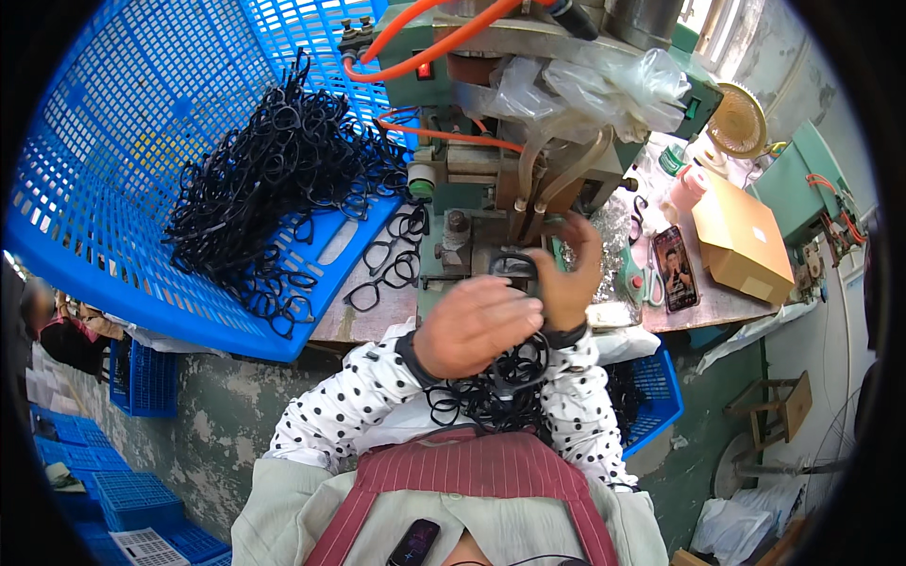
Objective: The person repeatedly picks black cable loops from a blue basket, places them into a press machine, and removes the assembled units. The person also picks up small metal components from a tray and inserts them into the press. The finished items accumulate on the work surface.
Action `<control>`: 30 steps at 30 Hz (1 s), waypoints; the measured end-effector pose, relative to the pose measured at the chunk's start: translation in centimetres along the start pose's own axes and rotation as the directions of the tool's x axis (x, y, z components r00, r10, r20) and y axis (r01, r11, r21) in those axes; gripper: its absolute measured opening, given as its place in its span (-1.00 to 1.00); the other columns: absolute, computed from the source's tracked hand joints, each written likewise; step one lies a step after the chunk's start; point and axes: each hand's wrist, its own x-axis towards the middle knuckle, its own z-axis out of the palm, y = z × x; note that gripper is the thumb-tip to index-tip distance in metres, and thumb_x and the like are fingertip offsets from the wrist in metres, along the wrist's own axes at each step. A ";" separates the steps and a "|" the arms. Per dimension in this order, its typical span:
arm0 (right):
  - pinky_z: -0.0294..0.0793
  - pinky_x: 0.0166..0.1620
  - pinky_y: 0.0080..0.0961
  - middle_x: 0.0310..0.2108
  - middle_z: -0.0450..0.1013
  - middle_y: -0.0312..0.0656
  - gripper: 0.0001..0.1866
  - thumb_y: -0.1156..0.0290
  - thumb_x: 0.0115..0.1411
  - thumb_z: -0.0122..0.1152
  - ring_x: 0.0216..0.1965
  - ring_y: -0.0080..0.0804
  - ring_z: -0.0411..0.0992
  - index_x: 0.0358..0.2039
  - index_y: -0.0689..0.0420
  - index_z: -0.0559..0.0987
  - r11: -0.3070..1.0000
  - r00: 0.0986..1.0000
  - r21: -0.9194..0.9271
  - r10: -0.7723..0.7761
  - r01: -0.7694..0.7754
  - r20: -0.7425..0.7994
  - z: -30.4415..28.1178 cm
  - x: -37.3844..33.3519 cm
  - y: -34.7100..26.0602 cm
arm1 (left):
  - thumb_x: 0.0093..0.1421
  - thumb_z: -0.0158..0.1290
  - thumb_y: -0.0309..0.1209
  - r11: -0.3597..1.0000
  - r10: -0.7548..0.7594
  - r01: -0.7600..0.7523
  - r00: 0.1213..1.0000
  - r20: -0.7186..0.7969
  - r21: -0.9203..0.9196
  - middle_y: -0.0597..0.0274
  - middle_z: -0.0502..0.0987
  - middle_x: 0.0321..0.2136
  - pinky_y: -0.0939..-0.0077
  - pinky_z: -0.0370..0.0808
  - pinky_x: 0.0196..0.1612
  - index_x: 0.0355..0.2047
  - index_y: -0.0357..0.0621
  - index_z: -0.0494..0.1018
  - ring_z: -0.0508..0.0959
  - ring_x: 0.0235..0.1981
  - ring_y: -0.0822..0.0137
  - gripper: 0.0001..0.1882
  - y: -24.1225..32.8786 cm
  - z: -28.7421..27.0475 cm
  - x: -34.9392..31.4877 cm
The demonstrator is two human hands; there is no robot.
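Observation:
A black eyeglass frame (514, 265) stands in front of the green machine (462, 231), one rim showing above my left hand. My left hand (481, 325) lies across it with its fingers pressed together, pointing right; its thumb is hidden. My right hand (571, 274) is just to the right, curved in a C, thumb and fingers apart with nothing visible between them. Its thumb is close beside the rim; whether they touch is unclear. Below my hands, a pile of black eyeglass frames (486, 401) rests at my lap.
A large blue basket (104, 217) at left holds a heap of black frames (269, 156). Several loose frames (382, 274) lie beside it. To the right are scissors (651, 286), a phone (675, 271) and a cardboard box (746, 236). Orange hoses (444, 42) hang above the machine.

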 end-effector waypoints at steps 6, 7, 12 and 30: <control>0.46 -0.25 -0.25 -0.33 0.58 -0.18 -0.67 0.29 0.00 0.38 -0.31 -0.12 0.54 -0.20 0.08 0.56 0.623 0.972 -0.767 0.234 -0.152 -0.002 -11.4 1.2 10.3 | 0.04 0.13 -0.54 0.999 0.033 -0.031 0.992 0.124 -0.021 0.13 0.51 -0.01 0.20 0.49 0.04 -0.04 -0.19 0.48 0.55 -0.09 0.15 -0.59 -0.8 1.7 -0.6; 0.46 -0.24 -0.24 -0.33 0.58 -0.14 -0.66 0.26 0.00 0.38 -0.32 -0.10 0.54 -0.20 0.07 0.57 0.676 0.972 -0.730 0.224 -0.106 0.066 -11.6 1.2 9.8 | 0.05 0.13 -0.55 0.999 0.033 -0.028 0.991 0.133 -0.044 0.10 0.51 -0.02 0.19 0.49 0.03 -0.03 -0.20 0.47 0.55 -0.09 0.14 -0.58 -0.9 1.6 -0.7; 0.46 -0.29 -0.22 -0.44 0.49 -0.15 -0.75 0.30 0.03 0.34 -0.34 -0.10 0.51 -0.28 0.08 0.58 0.381 0.952 -0.923 0.256 0.057 0.165 -10.1 -0.7 7.1 | 0.08 0.12 -0.56 0.997 0.023 -0.014 0.990 0.138 -0.069 0.08 0.52 -0.01 0.16 0.50 0.02 -0.01 -0.19 0.46 0.56 -0.09 0.14 -0.59 -1.0 1.6 -0.7; 0.32 -0.15 -0.31 -0.46 0.53 -0.30 -0.84 0.48 -0.08 0.39 -0.30 -0.25 0.41 -0.42 0.04 0.63 0.647 0.986 -0.745 -0.113 0.164 0.118 -9.6 -1.8 7.9 | 0.05 0.16 -0.21 0.050 -0.992 0.639 0.123 -0.037 0.767 -0.08 0.41 0.01 0.18 0.55 -0.07 -0.11 -0.05 0.55 0.57 -0.12 -0.04 -0.61 -27.6 -1.7 -3.7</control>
